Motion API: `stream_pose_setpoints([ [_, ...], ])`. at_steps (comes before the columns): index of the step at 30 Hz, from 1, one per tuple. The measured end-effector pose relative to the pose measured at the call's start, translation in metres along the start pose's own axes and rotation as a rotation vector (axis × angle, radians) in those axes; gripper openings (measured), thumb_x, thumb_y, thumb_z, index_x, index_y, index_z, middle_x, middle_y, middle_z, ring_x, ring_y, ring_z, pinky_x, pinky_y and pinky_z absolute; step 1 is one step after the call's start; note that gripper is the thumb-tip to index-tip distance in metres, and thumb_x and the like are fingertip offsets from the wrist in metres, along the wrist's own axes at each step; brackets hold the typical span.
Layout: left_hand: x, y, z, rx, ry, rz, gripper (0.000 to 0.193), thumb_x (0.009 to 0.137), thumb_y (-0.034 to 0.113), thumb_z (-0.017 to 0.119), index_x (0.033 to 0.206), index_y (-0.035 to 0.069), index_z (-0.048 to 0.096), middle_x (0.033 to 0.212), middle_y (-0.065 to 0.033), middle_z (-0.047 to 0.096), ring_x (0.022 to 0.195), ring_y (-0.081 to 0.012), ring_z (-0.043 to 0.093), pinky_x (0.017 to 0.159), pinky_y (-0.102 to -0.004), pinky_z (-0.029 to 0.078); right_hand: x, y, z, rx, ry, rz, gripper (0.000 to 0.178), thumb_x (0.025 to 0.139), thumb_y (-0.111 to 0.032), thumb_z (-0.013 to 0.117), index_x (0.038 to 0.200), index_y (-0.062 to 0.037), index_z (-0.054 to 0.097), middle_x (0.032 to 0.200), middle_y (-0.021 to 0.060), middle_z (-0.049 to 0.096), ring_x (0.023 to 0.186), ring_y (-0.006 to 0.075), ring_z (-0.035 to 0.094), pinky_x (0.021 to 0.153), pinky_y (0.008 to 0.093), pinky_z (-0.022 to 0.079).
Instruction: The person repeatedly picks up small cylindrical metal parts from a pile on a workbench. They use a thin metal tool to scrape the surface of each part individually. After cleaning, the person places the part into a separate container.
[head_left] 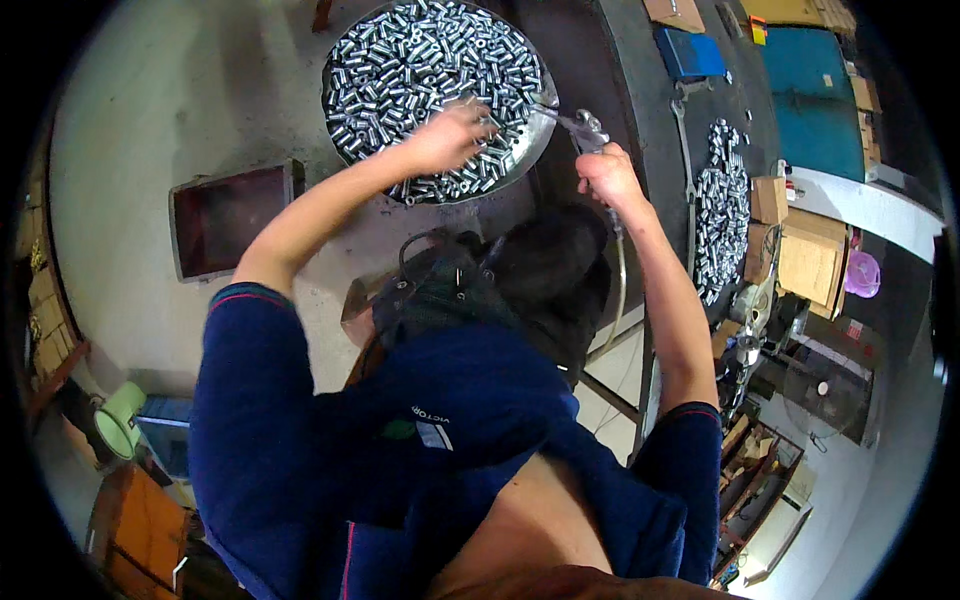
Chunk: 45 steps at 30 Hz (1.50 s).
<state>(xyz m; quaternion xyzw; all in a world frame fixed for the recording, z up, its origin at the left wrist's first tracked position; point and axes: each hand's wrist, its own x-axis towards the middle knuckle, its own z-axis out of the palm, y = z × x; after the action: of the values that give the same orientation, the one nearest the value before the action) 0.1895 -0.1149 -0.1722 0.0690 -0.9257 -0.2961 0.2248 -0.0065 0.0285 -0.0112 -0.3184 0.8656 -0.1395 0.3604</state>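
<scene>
A large round metal tray [535,148] is heaped with short shiny metal sleeves [420,75]. My left hand [455,137] is over the near part of the heap, its fingers smeared by motion. Whether it has hold of any sleeve cannot be made out. Just right of the tray, my right hand [610,178] is wrapped around an air blow gun [588,130]. Its thin nozzle points left over the tray's right rim. A pale hose [621,270] runs down from the gun below that hand.
A dark red open box [235,220] sits left of the tray. Along the right runs a dark workbench [655,150] bearing a pile of similar sleeves [722,210], a long wrench [686,150], a blue box [690,53] and cardboard boxes [808,262]. A dark bag [445,285] lies near my lap.
</scene>
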Motion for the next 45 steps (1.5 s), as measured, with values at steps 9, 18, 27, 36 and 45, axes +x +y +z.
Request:
stream_pose_setpoints([
  [9,-0.048,-0.018,-0.02,0.542,-0.15,-0.251,0.053,0.088,0.042,0.046,0.13,0.009,0.042,0.134,-0.0254,0.033,0.128,-0.039,0.029,0.103,-0.0552,0.022,-0.007,0.028,0.059,-0.168,-0.053,-0.178,0.037,0.059,-0.026,0.059,0.069,0.0092,0.056,0.068,0.0253,0.059,0.068,0.0366,0.062,0.063,0.0371,0.049],
  [18,0.021,-0.013,0.017,0.543,-0.233,-0.217,0.055,0.089,0.042,0.043,0.134,0.011,0.036,0.128,-0.0393,0.031,0.123,-0.0483,0.03,0.102,-0.0569,0.02,-0.021,0.05,0.04,-0.013,0.03,0.028,0.032,0.06,-0.021,0.059,0.071,0.0087,0.055,0.059,0.0166,0.058,0.055,0.0252,0.06,0.053,0.0347,0.048],
  [27,-0.023,0.011,-0.022,0.33,-0.123,-0.033,0.054,0.089,0.041,0.046,0.134,0.013,0.038,0.139,-0.0218,0.03,0.13,-0.0377,0.026,0.107,-0.0527,0.015,-0.065,0.038,0.043,-0.368,0.012,-0.104,0.042,0.057,-0.026,0.06,0.073,0.0119,0.058,0.074,0.0314,0.058,0.076,0.0411,0.06,0.071,0.0411,0.048],
  [36,-0.027,0.002,0.009,0.418,-0.146,0.13,0.05,0.087,0.039,0.048,0.132,0.019,0.041,0.137,-0.0127,0.036,0.131,-0.0325,0.027,0.104,-0.0565,0.019,-0.057,0.025,0.07,-0.387,-0.031,-0.117,0.04,0.058,-0.028,0.057,0.074,0.0083,0.061,0.08,0.0303,0.059,0.08,0.0417,0.06,0.077,0.0411,0.048],
  [45,0.012,-0.014,0.035,0.347,-0.172,0.066,0.048,0.085,0.028,0.054,0.131,0.017,0.041,0.135,-0.0149,0.037,0.127,-0.0286,0.034,0.104,-0.0534,0.023,-0.065,0.037,0.046,-0.367,0.0,-0.096,0.039,0.056,-0.028,0.06,0.07,0.0079,0.06,0.075,0.03,0.058,0.077,0.0409,0.06,0.071,0.0415,0.049],
])
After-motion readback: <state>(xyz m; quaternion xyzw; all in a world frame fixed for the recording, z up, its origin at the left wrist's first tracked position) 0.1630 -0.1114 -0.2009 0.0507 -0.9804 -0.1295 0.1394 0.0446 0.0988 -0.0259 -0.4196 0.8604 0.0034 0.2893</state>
